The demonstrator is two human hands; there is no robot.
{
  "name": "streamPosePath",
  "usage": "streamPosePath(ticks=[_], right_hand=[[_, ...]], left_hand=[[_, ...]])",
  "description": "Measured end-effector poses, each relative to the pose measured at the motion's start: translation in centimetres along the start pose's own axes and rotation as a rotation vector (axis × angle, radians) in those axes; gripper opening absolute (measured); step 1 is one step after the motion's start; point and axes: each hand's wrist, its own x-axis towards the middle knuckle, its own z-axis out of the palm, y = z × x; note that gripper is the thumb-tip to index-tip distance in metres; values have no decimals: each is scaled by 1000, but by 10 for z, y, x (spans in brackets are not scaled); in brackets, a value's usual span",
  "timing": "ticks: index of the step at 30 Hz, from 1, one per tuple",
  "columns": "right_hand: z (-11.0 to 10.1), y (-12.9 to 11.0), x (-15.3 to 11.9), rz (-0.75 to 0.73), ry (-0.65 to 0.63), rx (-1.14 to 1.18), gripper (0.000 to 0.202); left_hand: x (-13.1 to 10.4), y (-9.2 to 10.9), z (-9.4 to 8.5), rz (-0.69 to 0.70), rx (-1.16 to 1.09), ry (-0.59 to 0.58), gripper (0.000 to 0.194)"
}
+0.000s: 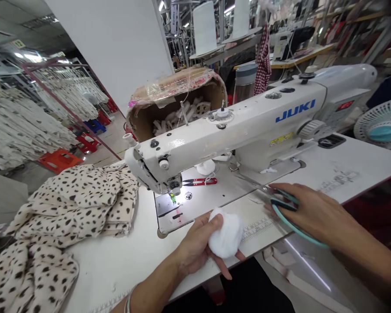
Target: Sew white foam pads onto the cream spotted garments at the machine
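A soft white bundle [226, 233] rests in my left hand [203, 243], the thumb pressed on top and some fingers beneath it, near the table's front edge. My right hand [308, 213] is on the teal-handled scissors [285, 204], whose blades point left over the sewing machine bed. Above both hands stretches the white sewing machine [231, 130], its needle area lit. Red thread snips [200, 181] lie on the bed behind the needle, beside a small white roll [206, 167].
Spotted fabric [74, 208] is heaped on the left of the table [94, 265]. Behind the machine stands an open cardboard box [179, 87] holding white material. Thread cones [204, 28] stand above. A fan [382, 126] is at the right edge.
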Motion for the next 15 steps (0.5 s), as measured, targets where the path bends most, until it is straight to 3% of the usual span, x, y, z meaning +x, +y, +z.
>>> streamPosePath(ticks=[4,8,9,11,12,15], right_hand=[[5,-2,36,-106,107,-66,41],[14,-40,22,-260,262,-22,48],[19,-53,13,-330,301,120,52],[32,-80,-5,-425,227,302,55],[39,-90,-12,-459,185,353,47],[49,-95,-12,-489,105,493,32]], left_hand=[[0,4,-4,-17,-86,-6,54],[1,4,-6,35,-76,54,53],[1,2,-5,72,-34,102,50],[2,-1,-3,154,91,205,47],[1,-2,-2,189,162,249,46],[-5,0,-7,246,306,345,45]])
